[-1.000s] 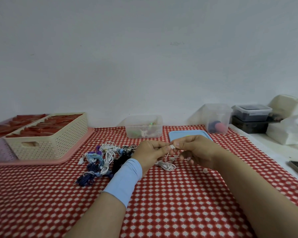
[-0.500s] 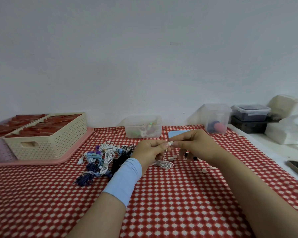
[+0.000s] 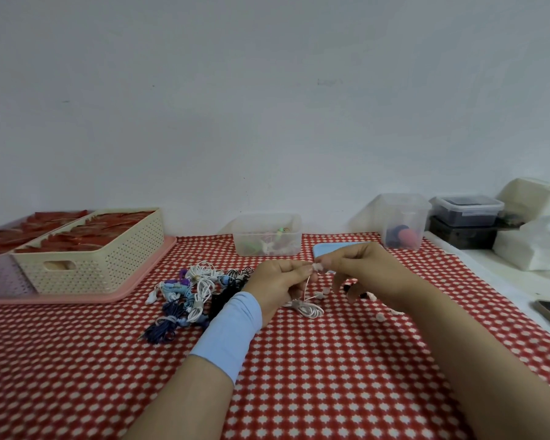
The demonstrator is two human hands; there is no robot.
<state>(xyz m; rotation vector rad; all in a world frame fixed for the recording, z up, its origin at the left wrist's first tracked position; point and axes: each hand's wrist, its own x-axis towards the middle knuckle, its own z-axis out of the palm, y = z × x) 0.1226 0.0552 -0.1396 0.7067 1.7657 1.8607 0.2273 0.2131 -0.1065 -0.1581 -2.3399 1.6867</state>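
Earbud [image 3: 317, 266] lifted slightly | left hand [image 3: 280, 282] and right hand [image 3: 370, 271] pinch it

Red-white check tablecloth [image 3: 331, 376], cream basket [image 3: 108, 265], pink tray [image 3: 134, 290], lt blue wristband [image 3: 229, 331], white earphones [image 3: 308, 308].

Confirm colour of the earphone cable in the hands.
White earphone cable; the head view shows it best, left hand and right hand pinching its earbud end.
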